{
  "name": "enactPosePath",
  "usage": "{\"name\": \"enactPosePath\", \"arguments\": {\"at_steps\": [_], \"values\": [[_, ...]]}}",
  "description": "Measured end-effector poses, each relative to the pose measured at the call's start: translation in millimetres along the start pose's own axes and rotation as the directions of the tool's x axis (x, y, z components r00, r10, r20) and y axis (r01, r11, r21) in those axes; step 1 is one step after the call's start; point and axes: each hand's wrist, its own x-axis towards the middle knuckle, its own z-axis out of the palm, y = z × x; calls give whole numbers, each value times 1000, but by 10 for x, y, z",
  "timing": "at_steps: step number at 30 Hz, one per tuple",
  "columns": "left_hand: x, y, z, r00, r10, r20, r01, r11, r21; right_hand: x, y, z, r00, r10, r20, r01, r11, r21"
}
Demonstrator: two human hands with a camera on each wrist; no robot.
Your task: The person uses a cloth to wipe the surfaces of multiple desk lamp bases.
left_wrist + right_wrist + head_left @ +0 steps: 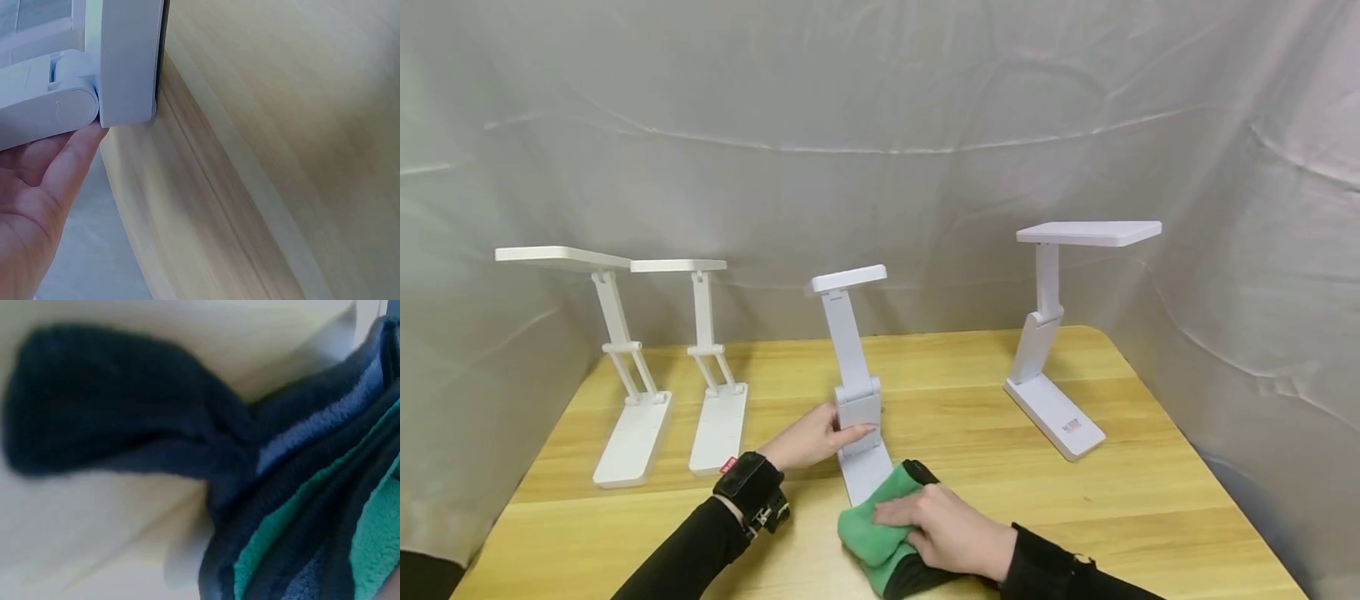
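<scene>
White lamp [852, 358], cloth [867, 535] (green), hands [808, 437] [951, 529] gripping both

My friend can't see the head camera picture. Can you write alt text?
A person's left hand holds a white desk lamp by its lower arm while the right hand holds a green cloth at the near end of the lamp's base. Two more lamps stand to the left, another to the right, all on a wooden table before a gray sheet.

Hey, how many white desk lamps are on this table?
4, with none apparently hidden: the far-left lamp and the second lamp, side by side; the middle lamp, held by the left hand; and the far-right lamp, near the back right corner of the table.
</scene>
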Motion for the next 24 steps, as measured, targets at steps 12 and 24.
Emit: {"name": "enactPosePath", "arguments": {"at_steps": [12,24], "values": [[-17,47,-16,1000,-5,-11,5,1000,27,346,36,82,999,13,-37,-18,989,-147],[-25,49,-4,1000,-2,-10,2,1000,31,226,147,-47,994,107,-27,-109,990,-94]]}}
